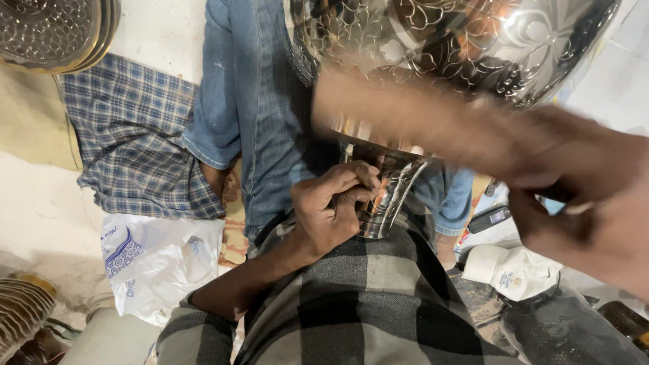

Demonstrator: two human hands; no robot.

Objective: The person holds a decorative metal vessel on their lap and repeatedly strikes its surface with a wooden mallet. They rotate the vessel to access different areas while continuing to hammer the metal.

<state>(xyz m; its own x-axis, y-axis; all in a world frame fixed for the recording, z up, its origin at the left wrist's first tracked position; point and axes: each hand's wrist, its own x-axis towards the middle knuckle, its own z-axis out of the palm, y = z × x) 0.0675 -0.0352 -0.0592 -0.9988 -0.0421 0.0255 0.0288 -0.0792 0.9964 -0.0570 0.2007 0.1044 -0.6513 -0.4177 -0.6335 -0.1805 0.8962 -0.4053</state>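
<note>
— Two hands at work on one piece: a big engraved metal vessel (463,34), shiny, cut with flower and petal patterns. Its round body fills twelve to two o'clock of the view, and its narrower foot comes down to the centre, resting against the person's lap.

— What is the left hand (332,204) doing?

— It is curled tight, fingers folded in, pressed against the foot of the vessel just left of centre. It seems to pinch something small against the metal, but I cannot make out what.

— And the right hand (591,195)?

— Blurred. It sweeps in from three o'clock, the forearm crossing in front of the vessel's lower body. The fingers look bent near four o'clock, yet whether they grip anything I cannot tell.

— What is around them?

— Under the vessel, blue jeans (257,98) run from twelve o'clock to the centre. At six o'clock there is a black and grey checked shirt (365,310). A blue checked cloth (136,139) lies on the floor at ten o'clock, a white plastic bag (158,257) with blue print below it at eight. Another patterned metal dish (42,30) leans at eleven o'clock. At four o'clock lies a white cap (511,269), near the right hand, with a small dark device (487,218) just above it.
</note>
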